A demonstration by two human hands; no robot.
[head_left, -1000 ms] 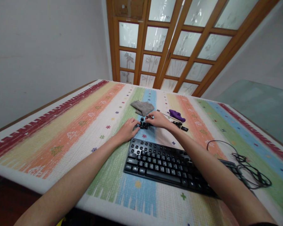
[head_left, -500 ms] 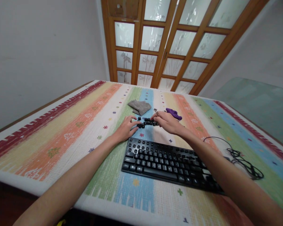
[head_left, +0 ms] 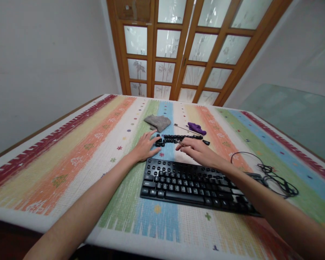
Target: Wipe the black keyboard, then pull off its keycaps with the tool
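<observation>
Black loose keycaps [head_left: 182,137] lie in rows mid-frame, just right of my left hand [head_left: 146,146], whose fingers are loosely spread at the rows' edge. My right hand [head_left: 193,148] sits just below them, right of centre, fingers curled; I can't tell whether it grips anything. Lower centre, I see the keyboard [head_left: 184,197]; above the keycaps, grey cloth [head_left: 158,122] and purple cloth [head_left: 197,128].

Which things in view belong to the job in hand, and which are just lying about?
Job in hand, judging by the hands:
loose black keycaps, left hand and right hand at them
black keyboard, probably

Apparently lying about, untouched:
grey cloth
purple cloth
thin stick
black cable
</observation>
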